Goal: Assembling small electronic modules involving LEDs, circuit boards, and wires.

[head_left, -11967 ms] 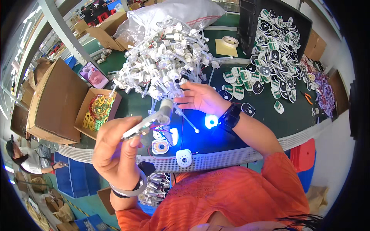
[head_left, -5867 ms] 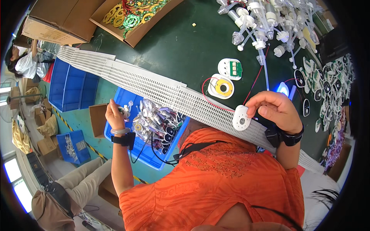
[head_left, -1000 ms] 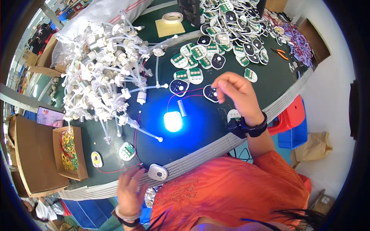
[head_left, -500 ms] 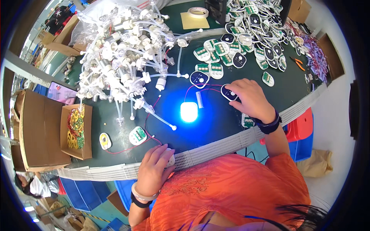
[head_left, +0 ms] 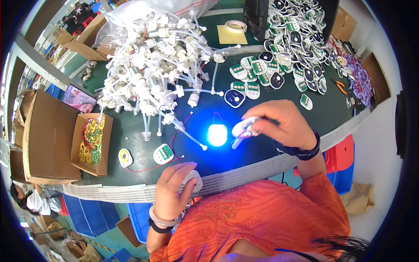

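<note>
One small white plastic part (head_left: 242, 127) is pinched by the right hand (head_left: 283, 124); light and rigid, it is best gripped at its edges. A round white button (head_left: 192, 180) is pressed under the left hand (head_left: 173, 191).

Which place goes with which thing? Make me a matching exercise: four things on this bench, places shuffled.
Things:
1. tape roll
2. glowing blue light
3. small open box of coloured rings
4. red stool

Places:
A. off the bench edge, person's right
B. far side, by a yellow sheet
C. bench's left end
D. bench middle, near the right hand

Pairs: 1-B, 2-D, 3-C, 4-A
</note>
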Demonstrator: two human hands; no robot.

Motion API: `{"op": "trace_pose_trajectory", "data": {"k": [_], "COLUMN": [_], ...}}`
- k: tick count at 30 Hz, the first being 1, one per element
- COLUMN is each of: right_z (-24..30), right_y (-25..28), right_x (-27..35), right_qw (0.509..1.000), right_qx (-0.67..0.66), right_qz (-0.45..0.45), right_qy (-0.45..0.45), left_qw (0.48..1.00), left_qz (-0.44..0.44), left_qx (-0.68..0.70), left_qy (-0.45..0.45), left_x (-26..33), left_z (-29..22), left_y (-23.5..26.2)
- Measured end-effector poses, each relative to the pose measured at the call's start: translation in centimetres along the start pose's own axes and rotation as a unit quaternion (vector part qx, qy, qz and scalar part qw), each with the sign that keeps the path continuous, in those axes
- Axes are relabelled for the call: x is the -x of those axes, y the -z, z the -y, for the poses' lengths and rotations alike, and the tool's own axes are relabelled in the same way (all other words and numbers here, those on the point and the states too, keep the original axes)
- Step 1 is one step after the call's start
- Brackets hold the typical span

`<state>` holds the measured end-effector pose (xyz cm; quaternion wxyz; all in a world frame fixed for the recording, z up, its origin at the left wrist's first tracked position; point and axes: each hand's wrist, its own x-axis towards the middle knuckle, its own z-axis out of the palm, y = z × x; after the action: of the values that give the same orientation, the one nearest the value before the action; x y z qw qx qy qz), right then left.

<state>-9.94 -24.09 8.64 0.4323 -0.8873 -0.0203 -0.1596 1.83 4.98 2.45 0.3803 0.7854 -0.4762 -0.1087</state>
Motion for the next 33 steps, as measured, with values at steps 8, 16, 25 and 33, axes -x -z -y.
{"op": "trace_pose_trajectory", "data": {"k": [8, 16, 25, 33], "right_z": [1.4, 2.8, -0.2, -3.3], "right_y": [-5.7, -8.8, -7.7, -12.5], "right_x": [-3.4, -5.8, -14.2, -20.1], "right_qw": [0.958, 0.949, 0.973, 0.939], "right_qx": [0.081, 0.047, 0.138, 0.344], "right_qz": [0.114, 0.183, 0.140, 0.021], "right_qy": [0.252, 0.250, 0.118, -0.005], "left_qw": [0.984, 0.979, 0.957, 0.937], "left_qz": [-0.027, -0.064, -0.143, -0.170], "left_qx": [0.175, 0.190, 0.233, 0.279], "left_qy": [-0.019, 0.022, 0.101, 0.125], "left_x": [-1.3, -0.9, 2.3, 3.6], "left_z": [-2.2, -1.2, 1.4, 2.9], "left_y": [-0.1, 0.3, 1.1, 0.9]}}
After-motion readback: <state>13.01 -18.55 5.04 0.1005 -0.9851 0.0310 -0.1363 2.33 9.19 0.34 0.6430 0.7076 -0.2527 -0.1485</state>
